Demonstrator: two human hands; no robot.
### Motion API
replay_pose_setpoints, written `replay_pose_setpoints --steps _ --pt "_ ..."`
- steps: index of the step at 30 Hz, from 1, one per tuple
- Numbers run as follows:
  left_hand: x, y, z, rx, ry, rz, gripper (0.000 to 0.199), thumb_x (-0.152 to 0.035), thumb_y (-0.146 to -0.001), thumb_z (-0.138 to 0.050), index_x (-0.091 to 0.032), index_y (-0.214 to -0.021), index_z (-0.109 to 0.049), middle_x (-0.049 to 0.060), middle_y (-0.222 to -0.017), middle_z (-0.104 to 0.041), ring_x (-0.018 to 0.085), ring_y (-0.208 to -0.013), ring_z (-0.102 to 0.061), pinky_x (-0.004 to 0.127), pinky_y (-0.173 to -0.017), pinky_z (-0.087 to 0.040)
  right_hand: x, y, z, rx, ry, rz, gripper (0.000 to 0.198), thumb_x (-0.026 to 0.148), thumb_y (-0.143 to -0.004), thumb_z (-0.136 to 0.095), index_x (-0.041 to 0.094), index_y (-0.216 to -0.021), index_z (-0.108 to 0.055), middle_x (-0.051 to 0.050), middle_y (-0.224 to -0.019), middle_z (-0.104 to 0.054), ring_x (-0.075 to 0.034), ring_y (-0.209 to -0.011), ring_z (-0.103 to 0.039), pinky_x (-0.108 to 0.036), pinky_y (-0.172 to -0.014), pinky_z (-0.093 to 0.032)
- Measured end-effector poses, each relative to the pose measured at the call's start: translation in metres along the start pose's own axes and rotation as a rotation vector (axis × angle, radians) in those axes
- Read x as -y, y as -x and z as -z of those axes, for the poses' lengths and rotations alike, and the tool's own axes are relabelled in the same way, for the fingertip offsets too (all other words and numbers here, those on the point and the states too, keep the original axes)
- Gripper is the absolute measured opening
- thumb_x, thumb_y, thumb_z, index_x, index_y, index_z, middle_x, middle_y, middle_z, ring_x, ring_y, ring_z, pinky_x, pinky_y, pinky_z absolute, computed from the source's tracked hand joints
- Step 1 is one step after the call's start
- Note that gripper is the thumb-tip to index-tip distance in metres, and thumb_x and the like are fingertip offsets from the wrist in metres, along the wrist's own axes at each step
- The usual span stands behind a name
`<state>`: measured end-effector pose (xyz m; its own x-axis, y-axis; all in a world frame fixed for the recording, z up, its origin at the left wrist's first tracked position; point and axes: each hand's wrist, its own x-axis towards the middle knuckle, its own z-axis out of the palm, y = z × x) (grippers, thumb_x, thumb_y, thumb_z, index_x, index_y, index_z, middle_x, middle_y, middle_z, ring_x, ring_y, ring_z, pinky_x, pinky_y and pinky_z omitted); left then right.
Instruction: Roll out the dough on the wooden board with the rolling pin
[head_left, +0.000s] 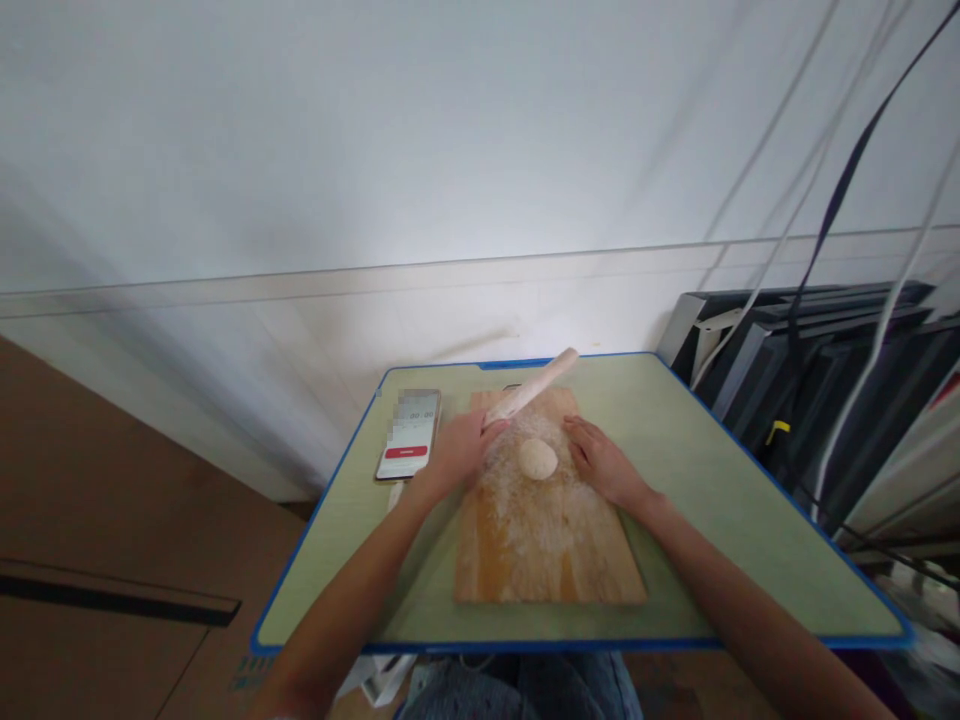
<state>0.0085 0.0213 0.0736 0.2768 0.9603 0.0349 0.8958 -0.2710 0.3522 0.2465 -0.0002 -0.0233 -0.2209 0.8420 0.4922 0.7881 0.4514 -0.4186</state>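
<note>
A floured wooden cutting board (517, 560) lies on the table. A pale, rounded piece of dough (538, 459) sits on its upper half, with flour scattered around it. My left hand (461, 445), at the board's left edge, is closed around the near end of a wooden rolling pin (536, 388). The pin slants up and to the right, past the board's far edge. Just right of the dough, my right hand (596, 460) rests on the board's right edge, fingers loosely extended, holding nothing visible and not touching the dough.
The light green table (720, 540) has a blue edge and stands against a white wall (450, 150). A phone (411, 435) showing a timer lies left of the board. Dark flat panels (817, 370) lean at the right, with cables (840, 195) hanging in front of them.
</note>
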Motion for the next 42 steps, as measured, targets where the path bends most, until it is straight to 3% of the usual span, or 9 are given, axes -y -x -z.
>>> replay_pose_setpoints --steps 5,24,35,38,42 --pt "0.012 0.008 -0.022 0.033 -0.119 -0.023 0.048 -0.053 -0.092 -0.034 -0.013 -0.089 -0.063 0.014 -0.086 -0.069 0.026 -0.081 -0.065 0.032 -0.068 -0.044 -0.001 0.001 0.000 -0.002 0.000 -0.001 0.039 0.018 -0.086 -0.037 0.018 -0.119 -0.056 -0.014 -0.126 -0.059 -0.025 -0.123 -0.049 -0.051 -0.104 -0.038" --pt "0.014 0.029 -0.021 0.101 -0.227 -0.020 0.034 -0.044 -0.094 -0.036 -0.017 -0.101 -0.056 0.011 -0.091 -0.071 0.026 -0.086 -0.068 0.030 -0.067 -0.046 0.005 0.008 0.001 -0.042 -0.072 -0.064 0.035 0.023 -0.086 -0.039 0.020 -0.117 -0.057 -0.014 -0.122 -0.061 -0.027 -0.118 -0.053 -0.051 -0.102 -0.039" --pt "0.016 0.029 -0.021 0.109 -0.203 -0.073 0.037 -0.047 -0.094 -0.036 -0.016 -0.099 -0.055 0.012 -0.089 -0.070 0.027 -0.084 -0.068 0.031 -0.065 -0.046 -0.003 -0.015 0.007 -0.163 -0.216 -0.168 0.060 0.021 -0.085 -0.043 0.023 -0.142 -0.024 -0.016 -0.134 -0.048 -0.025 -0.112 -0.057 -0.048 -0.092 -0.048" --pt "0.016 0.030 -0.019 0.121 -0.198 -0.086 0.035 -0.046 -0.094 -0.037 -0.016 -0.099 -0.055 0.012 -0.089 -0.070 0.027 -0.084 -0.068 0.031 -0.065 -0.045 -0.002 -0.023 0.003 -0.189 -0.322 -0.186 0.061 0.022 -0.083 -0.046 0.024 -0.141 -0.028 -0.016 -0.140 -0.041 -0.026 -0.116 -0.054 -0.048 -0.094 -0.047" --pt "0.016 0.032 -0.017 0.137 -0.197 -0.099 0.034 -0.045 -0.093 -0.039 -0.016 -0.096 -0.056 0.012 -0.090 -0.070 0.027 -0.084 -0.067 0.031 -0.065 -0.045 -0.003 -0.027 -0.001 -0.213 -0.363 -0.191 0.053 0.022 -0.082 -0.046 0.023 -0.135 -0.040 -0.015 -0.134 -0.047 -0.025 -0.113 -0.056 -0.047 -0.093 -0.048"
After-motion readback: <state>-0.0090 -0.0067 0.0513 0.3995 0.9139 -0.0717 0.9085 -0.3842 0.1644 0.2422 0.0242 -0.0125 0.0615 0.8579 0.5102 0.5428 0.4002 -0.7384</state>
